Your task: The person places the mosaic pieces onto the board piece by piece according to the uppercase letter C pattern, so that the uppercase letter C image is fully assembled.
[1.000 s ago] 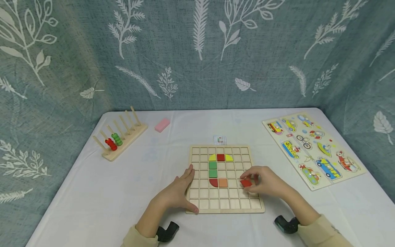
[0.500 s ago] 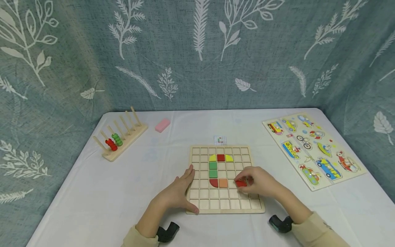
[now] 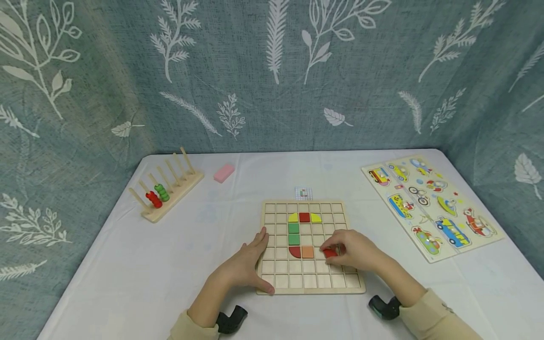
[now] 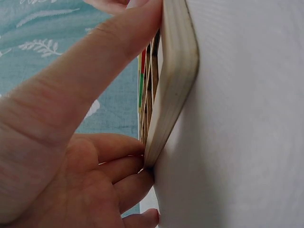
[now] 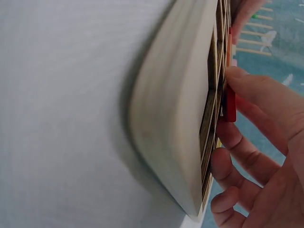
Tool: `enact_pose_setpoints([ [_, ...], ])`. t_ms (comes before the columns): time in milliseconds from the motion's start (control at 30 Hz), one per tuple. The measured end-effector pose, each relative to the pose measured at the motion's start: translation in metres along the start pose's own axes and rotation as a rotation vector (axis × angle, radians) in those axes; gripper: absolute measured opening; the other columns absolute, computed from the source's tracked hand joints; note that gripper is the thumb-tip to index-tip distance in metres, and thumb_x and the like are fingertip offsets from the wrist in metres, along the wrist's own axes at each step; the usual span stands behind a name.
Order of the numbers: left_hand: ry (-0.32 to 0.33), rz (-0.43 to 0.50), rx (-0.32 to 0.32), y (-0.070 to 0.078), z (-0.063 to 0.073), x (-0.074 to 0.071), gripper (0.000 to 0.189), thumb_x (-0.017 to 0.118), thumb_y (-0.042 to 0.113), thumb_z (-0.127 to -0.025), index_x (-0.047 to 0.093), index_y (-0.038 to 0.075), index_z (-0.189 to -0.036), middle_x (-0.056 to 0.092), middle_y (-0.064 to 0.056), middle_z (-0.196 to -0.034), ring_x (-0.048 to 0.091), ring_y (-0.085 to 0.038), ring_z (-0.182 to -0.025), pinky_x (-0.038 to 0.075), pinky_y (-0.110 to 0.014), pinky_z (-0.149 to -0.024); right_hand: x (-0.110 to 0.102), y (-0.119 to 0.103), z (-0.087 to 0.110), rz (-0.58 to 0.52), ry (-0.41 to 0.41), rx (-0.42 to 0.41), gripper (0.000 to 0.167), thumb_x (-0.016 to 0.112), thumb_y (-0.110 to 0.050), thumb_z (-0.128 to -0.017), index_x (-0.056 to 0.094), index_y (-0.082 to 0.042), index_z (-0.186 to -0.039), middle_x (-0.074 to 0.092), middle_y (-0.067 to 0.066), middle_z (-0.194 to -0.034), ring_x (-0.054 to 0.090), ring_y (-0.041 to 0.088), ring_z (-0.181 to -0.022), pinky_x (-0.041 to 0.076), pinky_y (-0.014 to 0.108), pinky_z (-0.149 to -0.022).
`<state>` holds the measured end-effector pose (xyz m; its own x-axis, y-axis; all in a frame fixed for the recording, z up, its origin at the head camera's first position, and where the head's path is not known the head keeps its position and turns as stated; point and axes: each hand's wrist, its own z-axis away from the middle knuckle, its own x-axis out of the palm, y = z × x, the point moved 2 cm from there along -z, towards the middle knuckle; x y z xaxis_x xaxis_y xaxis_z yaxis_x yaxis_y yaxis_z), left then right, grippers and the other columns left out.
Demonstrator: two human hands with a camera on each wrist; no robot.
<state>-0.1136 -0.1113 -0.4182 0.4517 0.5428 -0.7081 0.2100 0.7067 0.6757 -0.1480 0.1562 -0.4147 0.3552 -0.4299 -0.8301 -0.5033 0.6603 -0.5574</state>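
A square wooden grid board point(image 3: 303, 291) lies on the white table. My left hand point(image 3: 240, 265) rests along its left edge, fingers stretched out at the side and thumb at the near corner. My right hand point(image 3: 356, 250) pinches a red tile point(image 3: 329, 253) over cells right of the orange square tile point(image 3: 307, 252); in the right wrist view the red tile point(image 5: 230, 107) is at the grid's surface, partly covered by fingers. Set in the grid are a red rounded tile point(image 3: 294, 252), two green tiles point(image 3: 293, 233), two yellow rounded tiles point(image 3: 316, 217) and a red square point(image 3: 304, 217).
A small pattern card point(image 3: 303, 193) lies just behind the board. To the left stand a peg rack point(image 3: 173, 196) with red and green beads and a pink block point(image 3: 223, 173). A vehicle picture puzzle point(image 3: 431, 205) lies at the right. A patterned curtain point(image 3: 255, 118) hangs behind.
My right hand has moved left across the board with the red tile, towards the orange square, slowing in the last half second. The left hand stays put.
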Motion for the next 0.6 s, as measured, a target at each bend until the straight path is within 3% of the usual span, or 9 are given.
enact_pose_setpoints([
  [433, 0.000, -0.001, -0.002, 0.0007, -0.0002, -0.0006, 0.124, 0.089, 0.033, -0.049, 0.018, -0.009, -0.141, 0.007, -0.017, -0.151, 0.012, -0.030, -0.137, 0.012, -0.051, -0.108, 0.0000, -0.0003, -0.0003, -0.003, 0.000, 0.044, 0.024, 0.078, -0.024, -0.071, 0.067, -0.015, -0.090, 0.052, -0.011, -0.070, 0.043, 0.004, -0.060, 0.040, 0.021, -0.053],
  [600, -0.003, 0.000, 0.003, 0.0006, -0.0002, -0.0006, 0.124, 0.089, 0.032, -0.049, 0.018, -0.009, -0.141, 0.007, -0.018, -0.151, 0.011, -0.031, -0.137, 0.012, -0.051, -0.108, -0.0007, -0.0003, 0.0000, -0.031, -0.028, 0.037, 0.027, 0.078, -0.021, -0.070, 0.068, -0.015, -0.094, 0.053, -0.011, -0.072, 0.044, 0.005, -0.061, 0.040, 0.021, -0.054],
])
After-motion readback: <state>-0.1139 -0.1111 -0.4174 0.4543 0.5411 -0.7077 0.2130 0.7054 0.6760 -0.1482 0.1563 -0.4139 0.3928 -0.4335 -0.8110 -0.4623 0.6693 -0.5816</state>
